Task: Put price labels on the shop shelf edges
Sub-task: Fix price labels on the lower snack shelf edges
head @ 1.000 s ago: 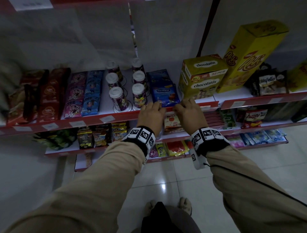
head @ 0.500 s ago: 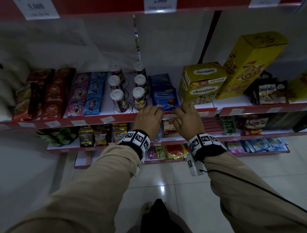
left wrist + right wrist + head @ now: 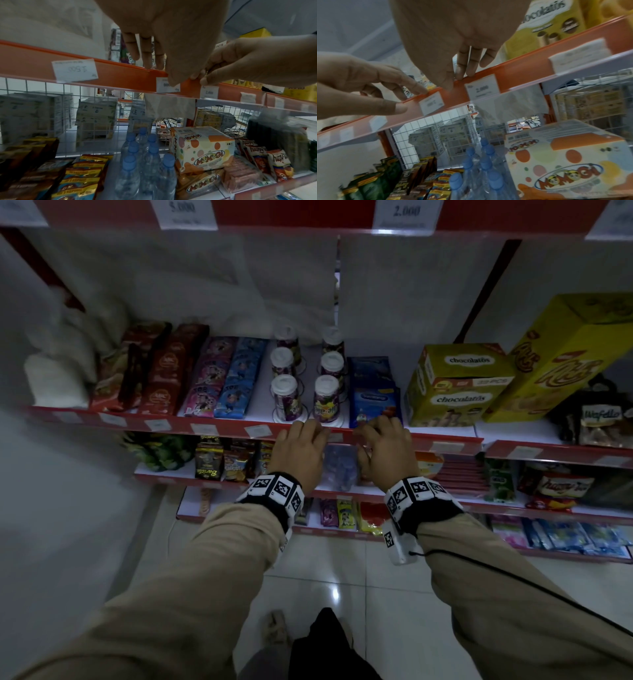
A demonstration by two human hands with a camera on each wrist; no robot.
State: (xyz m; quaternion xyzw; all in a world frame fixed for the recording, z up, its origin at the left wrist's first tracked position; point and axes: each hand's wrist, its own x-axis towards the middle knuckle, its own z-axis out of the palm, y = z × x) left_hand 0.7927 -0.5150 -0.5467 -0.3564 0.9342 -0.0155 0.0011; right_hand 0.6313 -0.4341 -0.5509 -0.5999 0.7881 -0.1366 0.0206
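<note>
As a shelf edge [image 3: 120, 75] runs below rows of snacks [image 3: 219, 381], a person's left hand [image 3: 301, 453] rests straight fingers [image 3: 409, 82] on it and the right hand [image 3: 385, 455] pinches its top lip just beside a seated price label [image 3: 482, 86], likely flimsy, light paper best held by its edges.

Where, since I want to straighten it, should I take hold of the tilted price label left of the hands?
Probably pinch the tilted label by its upper edge, coming from above and in front: its lower edge seems tucked behind the clear lip of the shelf edge, leaving only the top free.
</note>
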